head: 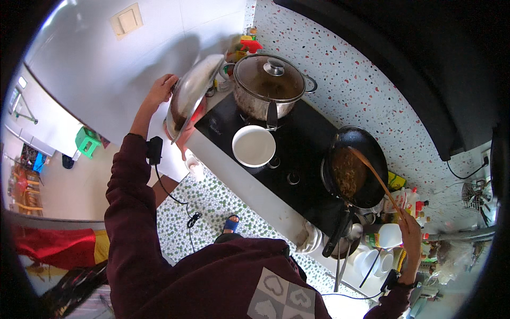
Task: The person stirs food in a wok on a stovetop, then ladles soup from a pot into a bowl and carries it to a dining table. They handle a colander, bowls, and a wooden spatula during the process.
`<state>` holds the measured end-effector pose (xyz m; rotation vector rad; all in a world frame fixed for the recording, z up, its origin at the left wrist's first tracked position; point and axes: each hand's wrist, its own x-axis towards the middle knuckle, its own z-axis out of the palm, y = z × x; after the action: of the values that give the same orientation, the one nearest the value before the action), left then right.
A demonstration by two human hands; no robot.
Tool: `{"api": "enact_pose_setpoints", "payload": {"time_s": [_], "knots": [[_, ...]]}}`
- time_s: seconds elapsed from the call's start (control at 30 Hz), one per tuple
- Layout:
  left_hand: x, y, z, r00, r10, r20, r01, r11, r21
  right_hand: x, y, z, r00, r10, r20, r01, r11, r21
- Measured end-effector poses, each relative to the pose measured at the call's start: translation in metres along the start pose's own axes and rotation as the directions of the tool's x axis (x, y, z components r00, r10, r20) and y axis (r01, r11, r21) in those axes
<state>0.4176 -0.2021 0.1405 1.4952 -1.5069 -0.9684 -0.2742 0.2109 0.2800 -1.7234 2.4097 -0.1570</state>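
My left hand (161, 91) grips a domed metal wok lid (196, 89) by its knob, holding it on edge left of the stove. In my right hand (410, 239) is the end of a wooden utensil (376, 173); its far end reaches into a black wok (374, 149). Brown liquid with shredded food (346, 175) lies in the wok, whose black handle (338, 235) points toward me. A white bowl (254, 146) stands on the black cooktop (287, 139). Behind it sits a steel pot (255, 99) covered by a glass lid (259, 73).
A pan handle (272, 115) shows before the pot. Metal ladles (344, 255) rest in a bowl near the counter's front edge, beside a folded cloth (310, 238). White bowls (365, 261) and bottles crowd the right side. A black range hood (398, 60) overhangs the stove.
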Motion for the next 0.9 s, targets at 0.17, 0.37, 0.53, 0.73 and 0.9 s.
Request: {"api": "enact_pose_setpoints", "payload": {"time_s": [0.17,0.37,0.53,0.73,0.9], "knots": [[0.06,-0.055,0.027,0.991,-0.062,0.116,0.067,0.997,-0.043,-0.022,-0.028,-0.027,0.982,0.177,0.06,-0.175,0.984,-0.047],[0.105,-0.089,0.047,0.947,-0.259,0.189,0.294,0.935,-0.196,-0.042,-0.079,-0.073,0.993,0.095,0.068,-0.08,0.976,-0.201],[0.124,-0.124,0.055,0.949,-0.089,0.302,0.14,0.978,-0.151,-0.038,-0.108,-0.087,0.994,0.067,0.087,-0.028,0.922,-0.386],[0.131,-0.152,0.069,0.917,-0.252,0.31,0.366,0.841,-0.399,-0.029,-0.126,-0.086,0.983,0.129,0.135,-0.052,0.883,-0.466],[0.142,-0.138,0.064,0.866,-0.244,0.437,0.424,0.822,-0.381,-0.021,-0.132,-0.056,0.969,0.142,0.202,-0.015,0.85,-0.527]]}}
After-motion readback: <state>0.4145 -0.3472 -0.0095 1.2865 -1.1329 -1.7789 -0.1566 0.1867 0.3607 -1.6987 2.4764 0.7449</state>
